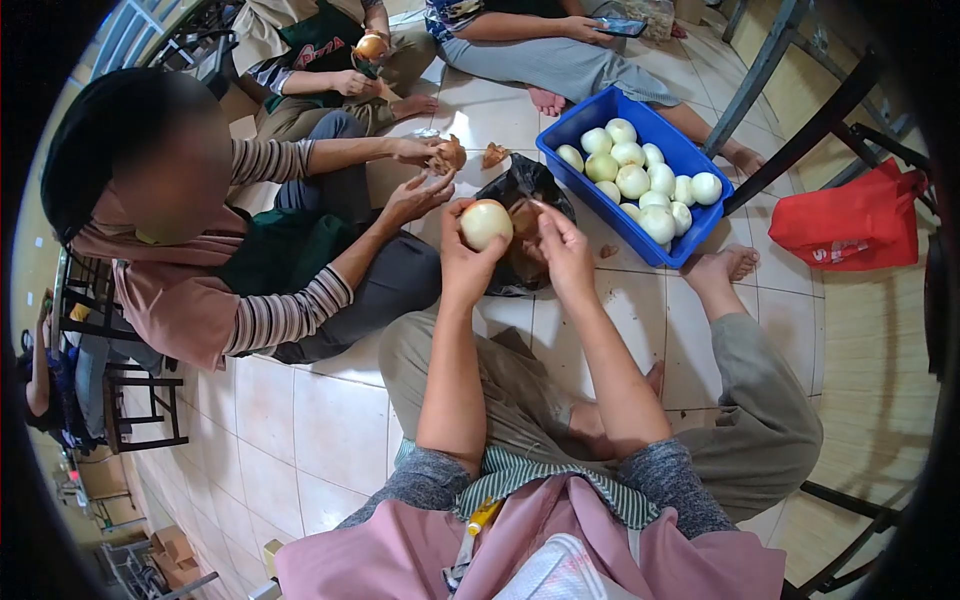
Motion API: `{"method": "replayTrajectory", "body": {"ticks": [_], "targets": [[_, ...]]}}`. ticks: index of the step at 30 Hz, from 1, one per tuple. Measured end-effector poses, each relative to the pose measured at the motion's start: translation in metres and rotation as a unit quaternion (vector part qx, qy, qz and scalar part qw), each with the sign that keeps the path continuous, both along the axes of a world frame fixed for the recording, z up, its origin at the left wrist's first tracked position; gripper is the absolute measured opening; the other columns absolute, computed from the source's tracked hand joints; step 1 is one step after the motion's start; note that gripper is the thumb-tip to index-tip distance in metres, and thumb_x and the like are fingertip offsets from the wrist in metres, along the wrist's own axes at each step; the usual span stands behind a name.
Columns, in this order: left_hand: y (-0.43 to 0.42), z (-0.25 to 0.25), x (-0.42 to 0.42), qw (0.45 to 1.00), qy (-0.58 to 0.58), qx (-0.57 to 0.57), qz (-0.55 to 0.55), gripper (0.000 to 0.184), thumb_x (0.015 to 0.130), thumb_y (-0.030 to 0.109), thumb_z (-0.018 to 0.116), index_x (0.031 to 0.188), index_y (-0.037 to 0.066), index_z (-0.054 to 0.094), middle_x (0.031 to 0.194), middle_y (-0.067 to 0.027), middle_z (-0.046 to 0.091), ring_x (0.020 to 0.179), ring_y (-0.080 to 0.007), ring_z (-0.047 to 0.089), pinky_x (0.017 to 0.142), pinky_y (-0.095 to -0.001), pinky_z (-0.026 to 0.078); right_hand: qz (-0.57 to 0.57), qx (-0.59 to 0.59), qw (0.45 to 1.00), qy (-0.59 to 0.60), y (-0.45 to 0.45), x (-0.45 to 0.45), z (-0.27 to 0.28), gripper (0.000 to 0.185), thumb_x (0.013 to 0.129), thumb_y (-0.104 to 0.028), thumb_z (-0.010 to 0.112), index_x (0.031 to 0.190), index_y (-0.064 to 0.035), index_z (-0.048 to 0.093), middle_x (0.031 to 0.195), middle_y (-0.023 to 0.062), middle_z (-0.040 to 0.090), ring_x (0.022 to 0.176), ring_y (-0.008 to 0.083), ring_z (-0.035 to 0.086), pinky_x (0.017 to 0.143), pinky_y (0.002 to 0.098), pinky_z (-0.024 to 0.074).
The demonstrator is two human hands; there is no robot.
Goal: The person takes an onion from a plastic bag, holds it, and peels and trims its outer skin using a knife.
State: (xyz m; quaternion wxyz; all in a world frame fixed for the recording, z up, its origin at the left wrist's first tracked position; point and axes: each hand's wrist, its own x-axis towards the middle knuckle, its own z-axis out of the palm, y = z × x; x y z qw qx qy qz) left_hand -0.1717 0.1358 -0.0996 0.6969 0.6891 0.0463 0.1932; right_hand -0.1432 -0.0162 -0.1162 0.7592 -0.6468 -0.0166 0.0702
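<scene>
My left hand (470,255) is closed around a peeled, pale onion (486,224), held up over the black plastic bag (562,205). Close to its right, my right hand (566,255) has its fingers pinched together on a thin, blade-like thing that looks like a small knife (524,190); most of it is hidden or blurred. Brown onion skins (527,222) show in the bag beneath my hands. Beyond my right hand, a blue crate (600,222) holds several peeled onions (632,181).
To the left, a person's hands (412,200) hold an onion with loose brown skin (449,155). Farther back, another person holds a brown onion (370,46), and a third holds a phone (622,27). A red bag (850,222) and dark metal legs (815,125) stand right.
</scene>
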Motion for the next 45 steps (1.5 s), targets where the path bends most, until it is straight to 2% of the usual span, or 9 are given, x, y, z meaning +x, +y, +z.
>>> {"method": "replayTrajectory", "body": {"ticks": [3, 11, 20, 21, 22, 24, 27, 33, 45], "targets": [[0.0, 0.005, 0.001, 0.982, 0.008, -0.186, -0.044, 0.05, 0.085, 0.012, 0.062, 0.131, 0.005, 0.043, 0.118, -0.0143, 0.059, 0.093, -0.0235, 0.066, 0.081, -0.036, 0.059, -0.03, -0.158, 0.987, -0.013, -0.012, 0.012, -0.023, 0.039, 0.103, -0.042, 0.05, 0.126, -0.0164, 0.068, 0.102, 0.0055, 0.074, 0.093, 0.0151, 0.067, 0.086, 0.0302, 0.0491], [0.014, -0.001, 0.013, 0.889, -0.006, -0.448, -0.095, 0.049, 0.091, 0.04, 0.052, 0.122, 0.002, 0.055, 0.104, -0.015, 0.065, 0.08, -0.0274, 0.067, 0.066, -0.0335, 0.058, -0.111, -0.246, 0.962, -0.042, -0.021, 0.024, -0.013, 0.038, 0.103, -0.043, 0.046, 0.129, -0.0212, 0.064, 0.106, 0.0098, 0.073, 0.099, 0.026, 0.068, 0.089, 0.0359, 0.0496], [0.021, -0.011, 0.018, 0.888, -0.016, -0.459, -0.024, 0.063, 0.093, 0.066, 0.049, 0.12, 0.01, 0.058, 0.102, -0.0097, 0.068, 0.075, -0.016, 0.066, 0.056, -0.0281, 0.053, -0.29, -0.204, 0.916, -0.185, -0.019, 0.007, 0.026, 0.032, 0.103, -0.032, 0.052, 0.116, -0.0044, 0.065, 0.082, 0.0162, 0.069, 0.07, 0.029, 0.067, 0.065, 0.0387, 0.0498], [0.019, -0.011, 0.019, 0.899, -0.015, -0.438, -0.016, 0.062, 0.094, 0.066, 0.049, 0.12, 0.01, 0.058, 0.103, -0.0092, 0.068, 0.077, -0.0159, 0.066, 0.059, -0.0277, 0.053, -0.254, -0.175, 0.925, -0.222, -0.014, 0.004, 0.034, 0.032, 0.103, -0.032, 0.053, 0.116, -0.005, 0.065, 0.082, 0.0159, 0.069, 0.069, 0.0295, 0.067, 0.064, 0.0395, 0.0502], [0.016, -0.011, 0.02, 0.909, -0.014, -0.417, -0.007, 0.062, 0.094, 0.066, 0.049, 0.119, 0.01, 0.059, 0.104, -0.0088, 0.068, 0.08, -0.0158, 0.067, 0.062, -0.0273, 0.053, -0.183, -0.241, 0.934, -0.188, -0.011, 0.004, 0.029, 0.034, 0.104, -0.03, 0.053, 0.114, 0.0006, 0.063, 0.077, 0.0027, 0.063, 0.074, 0.012, 0.058, 0.07, 0.0308, 0.0489], [0.009, -0.011, 0.021, 0.921, -0.015, -0.389, -0.001, 0.059, 0.095, 0.062, 0.052, 0.122, 0.01, 0.058, 0.108, -0.0092, 0.067, 0.087, -0.0163, 0.067, 0.069, -0.0265, 0.053, -0.04, -0.293, 0.949, -0.105, -0.004, 0.007, 0.022, 0.039, 0.103, -0.035, 0.053, 0.11, 0.0008, 0.065, 0.071, 0.0021, 0.06, 0.068, 0.0115, 0.057, 0.065, 0.0296, 0.0478], [0.009, -0.01, 0.024, 0.935, -0.029, -0.354, -0.012, 0.052, 0.093, 0.046, 0.064, 0.127, 0.008, 0.053, 0.115, -0.0107, 0.065, 0.096, -0.0177, 0.067, 0.079, -0.0276, 0.054, 0.081, -0.294, 0.952, -0.025, 0.003, 0.026, -0.027, 0.044, 0.1, -0.041, 0.052, 0.114, -0.0011, 0.065, 0.091, 0.0197, 0.071, 0.089, 0.0356, 0.07, 0.078, 0.0416, 0.0518], [-0.002, 0.0, 0.018, 0.988, -0.013, -0.153, 0.013, 0.069, 0.076, 0.002, 0.083, 0.133, 0.001, 0.043, 0.118, -0.0107, 0.06, 0.108, -0.0179, 0.062, 0.091, -0.0322, 0.054, 0.042, -0.132, 0.99, -0.015, -0.004, 0.006, 0.03, 0.047, 0.1, -0.041, 0.054, 0.126, -0.0028, 0.062, 0.088, 0.017, 0.071, 0.082, 0.027, 0.07, 0.076, 0.0373, 0.0513], [-0.01, 0.006, 0.009, 0.994, -0.053, -0.085, -0.03, 0.067, 0.073, 0.001, 0.084, 0.128, 0.003, 0.046, 0.121, -0.0101, 0.059, 0.109, -0.0184, 0.062, 0.093, -0.0309, 0.054, -0.034, -0.319, 0.927, -0.197, 0.002, -0.019, 0.055, 0.035, 0.1, -0.037, 0.051, 0.129, -0.0199, 0.064, 0.099, 0.0118, 0.073, 0.082, 0.0327, 0.071, 0.074, 0.0398, 0.0548]]}}
